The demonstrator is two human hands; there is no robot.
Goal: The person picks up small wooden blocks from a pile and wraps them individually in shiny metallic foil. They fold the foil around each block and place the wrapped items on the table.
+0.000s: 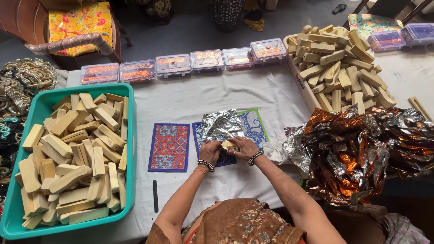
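Both hands meet at the middle of the table over a crinkled sheet of silver foil (221,125). The left hand (209,151) and the right hand (242,147) are curled, fingers bent, and together they pinch a small pale wooden block (228,144) between them, just at the near edge of the foil. The foil is shiny and much wrinkled; it lies on two printed cloth pieces with blue pattern, one of them with green border (254,126). Beside them, to the left, lies a flat rectangular cloth piece in red and blue (169,147).

The teal plastic tub (129,149) at the left is full of smooth, oblong, light wooden blocks with rounded ends. A second heap of the same blocks (339,68) fills a white tray at the far right. Near the right elbow there is a loose pile of copper and silver foil sheets (357,153), very creased. A row of small clear plastic boxes (181,65) runs along the far edge.

The table has a white cloth (190,92), a little wrinkled. Behind it stands a chair with a yellow flowered cushion (80,25) on a grey floor.
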